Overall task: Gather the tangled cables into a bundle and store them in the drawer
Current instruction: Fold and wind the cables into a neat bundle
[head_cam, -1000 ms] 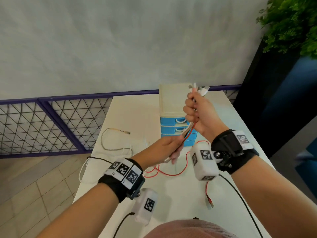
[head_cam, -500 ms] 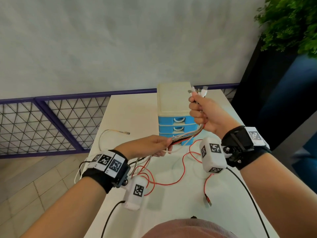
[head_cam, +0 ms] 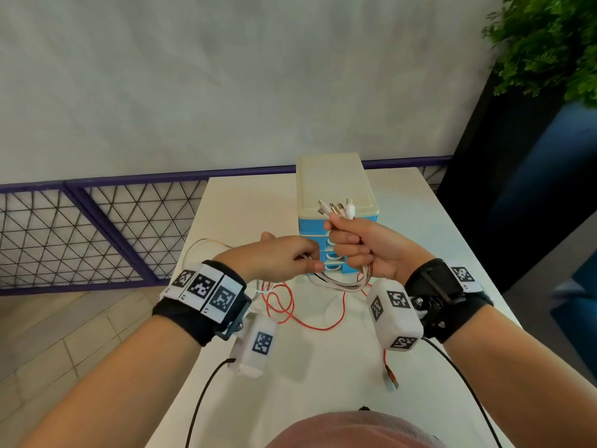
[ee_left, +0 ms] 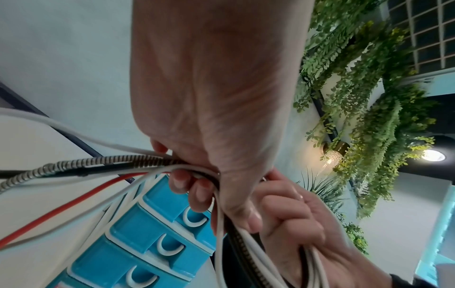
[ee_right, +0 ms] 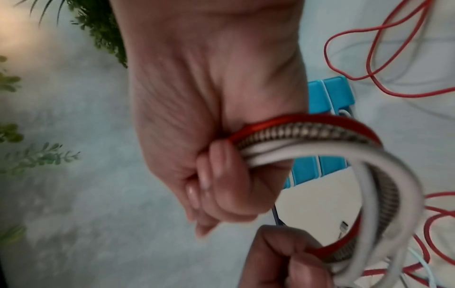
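Note:
Several cables, white, red and metal-braided, run between my two hands above the white table point(head_cam: 445, 240). My right hand point(head_cam: 350, 245) grips them in a fist near their plug ends point(head_cam: 337, 210), which stick up in front of the drawer unit point(head_cam: 332, 189). A short loop of cables point(head_cam: 339, 284) sags from that fist to my left hand point(head_cam: 305, 261), whose fingers are curled round the strands point(ee_left: 157, 163). The right wrist view shows the cable loop point(ee_right: 307, 140) curving out of my right fist point(ee_right: 211, 175). The rest of the red cable point(head_cam: 290, 305) trails on the table.
The small unit has a cream top and blue drawers point(ee_left: 157, 233) with white handles, all closed. A red cable's plug point(head_cam: 391, 378) lies near the table's front right. A purple mesh railing point(head_cam: 97, 234) runs along the left; plants point(head_cam: 549, 43) hang at the right.
My left hand has slid up along the cables to just beside my right fist, folding the strands into a short loop. My right hand has come lower and nearer to me.

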Available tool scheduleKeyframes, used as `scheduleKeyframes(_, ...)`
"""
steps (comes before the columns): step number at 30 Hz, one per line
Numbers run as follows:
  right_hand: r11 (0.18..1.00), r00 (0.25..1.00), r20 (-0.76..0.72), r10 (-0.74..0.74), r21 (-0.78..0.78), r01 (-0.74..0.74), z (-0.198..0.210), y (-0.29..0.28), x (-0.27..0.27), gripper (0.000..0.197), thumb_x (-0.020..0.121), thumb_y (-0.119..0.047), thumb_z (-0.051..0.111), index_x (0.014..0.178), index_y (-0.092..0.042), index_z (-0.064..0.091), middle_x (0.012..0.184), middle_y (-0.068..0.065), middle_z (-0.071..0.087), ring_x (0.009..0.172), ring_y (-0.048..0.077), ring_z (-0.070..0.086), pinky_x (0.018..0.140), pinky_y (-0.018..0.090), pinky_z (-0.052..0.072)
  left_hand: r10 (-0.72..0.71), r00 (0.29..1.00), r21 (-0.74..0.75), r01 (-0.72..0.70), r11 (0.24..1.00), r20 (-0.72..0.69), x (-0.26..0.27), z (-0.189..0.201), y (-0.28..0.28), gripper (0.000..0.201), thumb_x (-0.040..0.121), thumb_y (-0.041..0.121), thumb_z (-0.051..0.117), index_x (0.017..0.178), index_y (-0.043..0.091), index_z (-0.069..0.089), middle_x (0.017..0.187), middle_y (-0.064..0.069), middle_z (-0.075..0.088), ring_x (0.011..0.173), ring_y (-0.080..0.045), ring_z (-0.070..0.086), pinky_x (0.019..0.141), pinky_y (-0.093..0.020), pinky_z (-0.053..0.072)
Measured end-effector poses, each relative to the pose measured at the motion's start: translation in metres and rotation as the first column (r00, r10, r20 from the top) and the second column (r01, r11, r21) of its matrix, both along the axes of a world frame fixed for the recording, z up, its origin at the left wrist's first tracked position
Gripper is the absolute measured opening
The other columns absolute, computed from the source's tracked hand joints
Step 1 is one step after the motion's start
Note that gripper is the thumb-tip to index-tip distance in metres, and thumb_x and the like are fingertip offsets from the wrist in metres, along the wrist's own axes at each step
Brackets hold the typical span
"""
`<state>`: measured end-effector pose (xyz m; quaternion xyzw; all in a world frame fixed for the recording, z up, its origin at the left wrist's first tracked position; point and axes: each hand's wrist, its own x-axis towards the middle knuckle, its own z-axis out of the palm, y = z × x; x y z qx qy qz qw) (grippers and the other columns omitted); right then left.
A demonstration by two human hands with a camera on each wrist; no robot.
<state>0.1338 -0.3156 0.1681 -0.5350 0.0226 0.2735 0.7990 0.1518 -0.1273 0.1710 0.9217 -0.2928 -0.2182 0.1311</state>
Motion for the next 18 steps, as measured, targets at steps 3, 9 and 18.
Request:
scheduleKeyframes(3, 0.994, 0.994, 0.037, -0.106, 0.022, 0.105, -0.009, 0.003, 0.003, 0.026, 0.100, -0.036, 0.048, 0.087, -0.015, 0.056, 0.065, -0.003, 0.050, 0.061, 0.009, 0.053, 0.062, 0.023, 0.049, -0.020, 1.000, -0.051, 0.019, 0.999, -0.013, -0.001, 0.002, 0.003, 0.019, 0.094, 0.045, 0.048, 0.078, 0.034, 0.048, 0.080, 0.013, 0.056, 0.075, -0.005, 0.049, 0.096, -0.038, 0.026)
scheduleKeyframes(9, 0.997, 0.999, -0.038, -0.038, -0.063, 0.035, -0.016, 0.007, -0.002, 0.033, 0.096, -0.048, 0.050, 0.095, -0.016, 0.055, 0.094, 0.012, 0.069, 0.086, 0.026, 0.069, 0.067, 0.038, 0.057, -0.027, 0.991, -0.117, 0.042, 0.992, 0.132, 0.000, 0.003, 0.000, 0.015, 0.092, 0.034, 0.055, 0.080, 0.029, 0.050, 0.084, 0.013, 0.056, 0.094, -0.011, 0.050, 0.082, -0.034, 0.023)
scheduleKeyframes(18, 0.992, 0.984, -0.134, 0.118, -0.022, -0.122, -0.019, 0.017, -0.009, 0.049, 0.099, -0.051, 0.040, 0.129, -0.013, 0.046, 0.114, 0.028, 0.058, 0.111, 0.037, 0.065, 0.090, 0.052, 0.052, 0.092, 0.996, -0.464, -0.075, 0.882, 0.013, -0.002, 0.004, 0.001, 0.050, 0.077, 0.022, 0.077, 0.098, 0.025, 0.031, 0.086, 0.004, 0.063, 0.061, -0.004, 0.057, 0.054, -0.017, 0.046)
